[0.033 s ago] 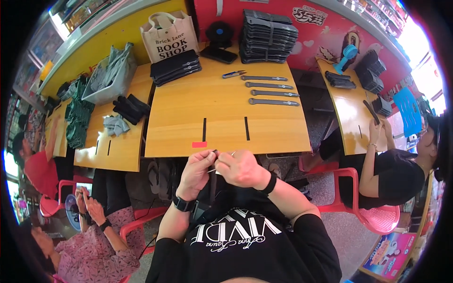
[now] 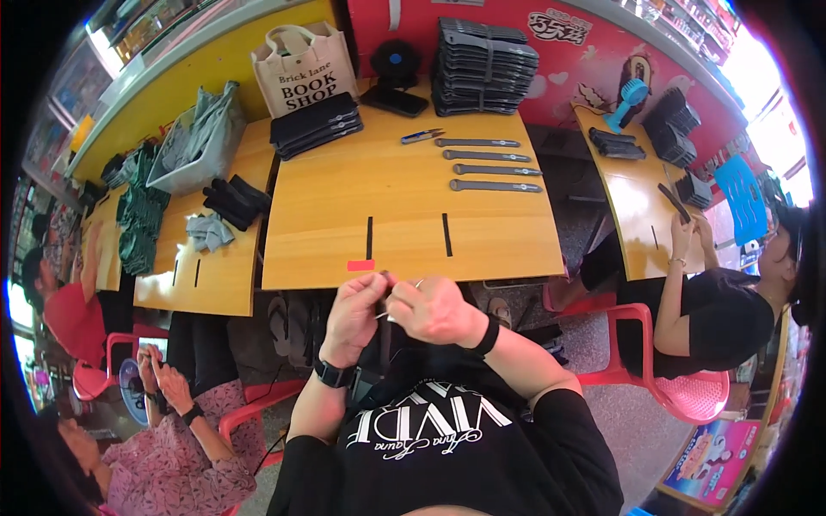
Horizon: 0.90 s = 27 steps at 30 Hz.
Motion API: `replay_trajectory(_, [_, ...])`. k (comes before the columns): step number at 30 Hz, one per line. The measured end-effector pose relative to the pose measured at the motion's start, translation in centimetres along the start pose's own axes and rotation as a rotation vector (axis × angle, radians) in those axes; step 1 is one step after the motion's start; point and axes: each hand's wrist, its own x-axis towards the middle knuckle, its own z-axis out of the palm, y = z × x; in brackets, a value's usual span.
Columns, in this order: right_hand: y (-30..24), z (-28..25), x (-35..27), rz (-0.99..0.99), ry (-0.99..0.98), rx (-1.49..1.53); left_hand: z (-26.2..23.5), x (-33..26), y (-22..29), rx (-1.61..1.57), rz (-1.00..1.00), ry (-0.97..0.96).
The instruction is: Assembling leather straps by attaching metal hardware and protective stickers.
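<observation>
Just beyond my lap, off the table's front edge, my two hands meet. My left hand (image 2: 353,316) pinches the upper end of a dark strap (image 2: 385,344), which hangs down in front of my black shirt. Closed beside it, my right hand (image 2: 435,311) has its fingertips at the strap's end. A thin pale piece (image 2: 381,316) shows between the hands; its kind is too small to make out. On the table lie several dark grey straps (image 2: 495,186) in a row, each with a slot at one end. Small blue-handled thread snips (image 2: 422,136) lie left of them.
Along the table's back stand a tied stack of dark straps (image 2: 483,73), a phone (image 2: 394,101), a round black fan (image 2: 395,62), folded dark pieces (image 2: 316,126) and a canvas bag (image 2: 303,73). Red tape (image 2: 360,266) marks the front edge. Co-workers sit at both sides.
The whole view has shifted very slightly, and both hands sit a touch further left in it. Their grip on the strap looks the same.
</observation>
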Motion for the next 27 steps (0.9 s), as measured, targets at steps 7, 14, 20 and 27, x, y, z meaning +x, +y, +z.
replay_trajectory(7, [-1.8,-5.6,-1.1,0.126,0.068,0.608,-13.7,0.8,6.4,-0.748,0.385,0.200])
replay_trajectory(14, [6.1,-16.7,-6.8,0.923,0.109,0.695,-26.9,-6.2,10.7,-0.903,0.676,0.163])
replay_trajectory(20, [16.0,-16.9,-15.0,1.406,0.054,0.867,-16.8,-3.6,7.8,-0.366,0.395,0.277])
replay_trajectory(27, [15.4,-15.9,-12.0,1.373,-0.070,0.819,-12.7,-2.9,6.6,-0.124,0.309,0.326])
